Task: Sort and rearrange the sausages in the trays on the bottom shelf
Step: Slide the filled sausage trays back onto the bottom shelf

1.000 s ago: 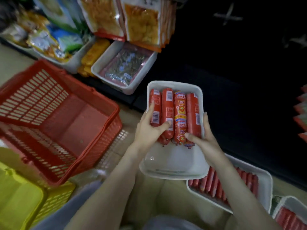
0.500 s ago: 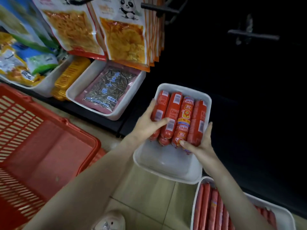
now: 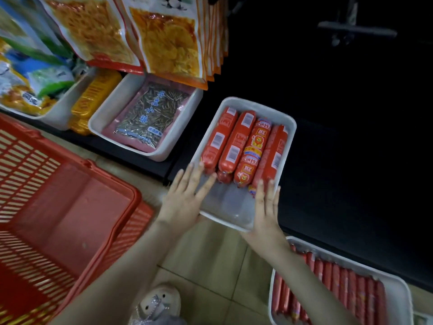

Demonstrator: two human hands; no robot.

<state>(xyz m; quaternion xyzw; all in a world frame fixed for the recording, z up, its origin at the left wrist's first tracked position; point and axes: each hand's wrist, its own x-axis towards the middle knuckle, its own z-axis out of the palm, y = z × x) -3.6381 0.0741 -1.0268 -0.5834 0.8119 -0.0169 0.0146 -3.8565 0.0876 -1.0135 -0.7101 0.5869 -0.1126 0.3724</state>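
1. Seen from above, a white tray lies partly on the dark bottom shelf. Its near end juts out over the tiled floor.
2. Four thick sausages in red wrappers lie side by side, lengthwise, in the far part of this tray. The near part of the tray is bare.
3. The left hand lies flat over the tray's near left corner. Its fingers are straight and spread apart, gripping nothing. Their tips reach the near ends of the two leftmost sausages.
4. The right hand lies flat at the near right corner. Its fingers are straight and close together, gripping nothing. Their tips are at the near end of the rightmost sausage.
5. At the lower right, just beside the right forearm, a second tray is packed with a row of thin sausages. Whether it rests on the shelf or the floor cannot be told.
6. A red basket stands on the floor to the left.
7. Beyond the basket, another white tray on the shelf holds a seed packet. Snack bags hang above it.
8. A pale shoe shows at the bottom edge.
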